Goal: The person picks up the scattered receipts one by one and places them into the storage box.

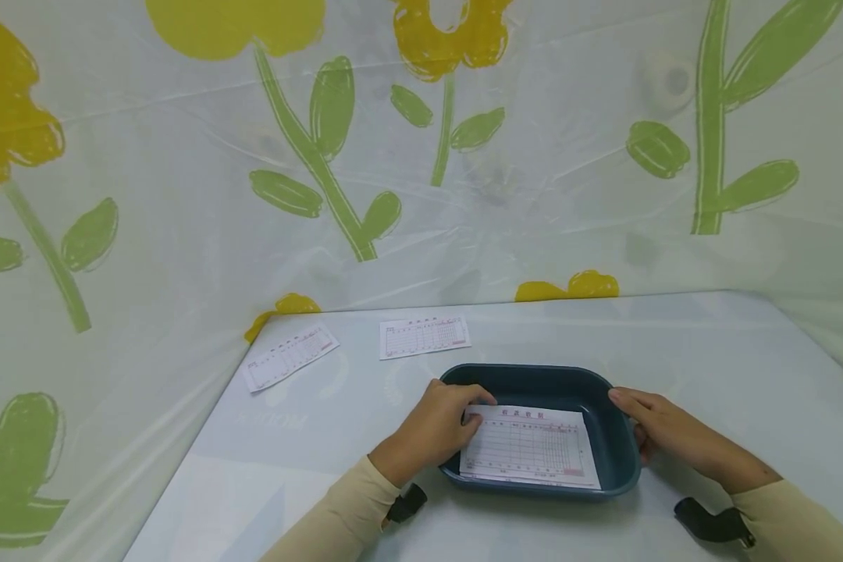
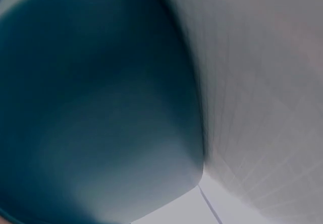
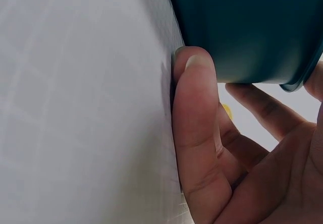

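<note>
A dark teal plastic basin (image 1: 607,437) sits near the front of the table, and a printed paper form (image 1: 527,445) with red and dark lines lies inside it. Reaching over the basin's left rim, my left hand (image 1: 432,425) pinches the form's upper left corner between thumb and index finger. My right hand (image 1: 663,425) grips the right end, thumb at the rim. In the right wrist view, fingertips (image 3: 199,65) touch the basin's outer wall (image 3: 247,27) low by the tabletop. Only the basin's outside (image 2: 111,123) shows in the left wrist view; the left fingers are hidden there.
Two more printed forms lie on the white table (image 1: 309,437): one at the far left corner (image 1: 291,357), another behind the basin (image 1: 425,337). A white curtain (image 1: 534,203) with yellow flowers and green stems hangs along the back and left edges.
</note>
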A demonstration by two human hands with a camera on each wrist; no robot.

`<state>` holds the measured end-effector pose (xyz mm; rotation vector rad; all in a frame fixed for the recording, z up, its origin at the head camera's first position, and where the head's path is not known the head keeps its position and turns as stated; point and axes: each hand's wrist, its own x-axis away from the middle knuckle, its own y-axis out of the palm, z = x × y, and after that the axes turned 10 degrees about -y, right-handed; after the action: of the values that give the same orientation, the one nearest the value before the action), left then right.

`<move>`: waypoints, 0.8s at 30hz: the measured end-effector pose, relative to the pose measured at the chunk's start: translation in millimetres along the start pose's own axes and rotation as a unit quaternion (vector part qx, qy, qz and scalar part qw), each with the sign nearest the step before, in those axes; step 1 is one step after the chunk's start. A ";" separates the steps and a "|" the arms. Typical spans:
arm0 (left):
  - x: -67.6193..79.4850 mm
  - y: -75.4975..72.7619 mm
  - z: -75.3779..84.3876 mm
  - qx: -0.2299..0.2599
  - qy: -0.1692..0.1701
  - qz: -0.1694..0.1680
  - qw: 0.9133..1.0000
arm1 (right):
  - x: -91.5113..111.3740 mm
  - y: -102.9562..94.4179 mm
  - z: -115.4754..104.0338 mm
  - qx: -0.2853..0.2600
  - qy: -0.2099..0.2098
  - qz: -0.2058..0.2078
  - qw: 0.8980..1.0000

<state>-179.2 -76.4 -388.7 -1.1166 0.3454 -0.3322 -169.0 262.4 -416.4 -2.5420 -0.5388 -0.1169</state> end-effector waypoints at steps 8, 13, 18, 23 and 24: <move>1.9 0.7 0.4 -0.034 -0.010 0.005 0.999 | -0.9 1.3 1.1 -0.001 0.004 0.002 1.000; 1.1 -0.5 1.3 -0.051 -0.006 0.003 0.999 | -1.7 0.5 1.1 0.002 0.008 0.002 1.000; 1.4 -1.1 1.8 -0.061 0.003 0.001 0.998 | -1.4 -0.1 0.7 -0.002 0.005 0.001 1.000; 1.2 -0.6 2.1 -0.066 0.018 0.010 0.998 | -0.3 -0.6 -0.5 -0.001 0.000 0.001 1.000; 0.9 -0.3 2.2 -0.067 0.020 0.012 0.997 | -0.2 -0.8 -0.8 -0.001 0.001 0.001 1.000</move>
<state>-177.4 -75.2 -387.6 -1.2381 0.4214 -0.3140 -169.4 262.5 -415.3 -2.5438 -0.5352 -0.1199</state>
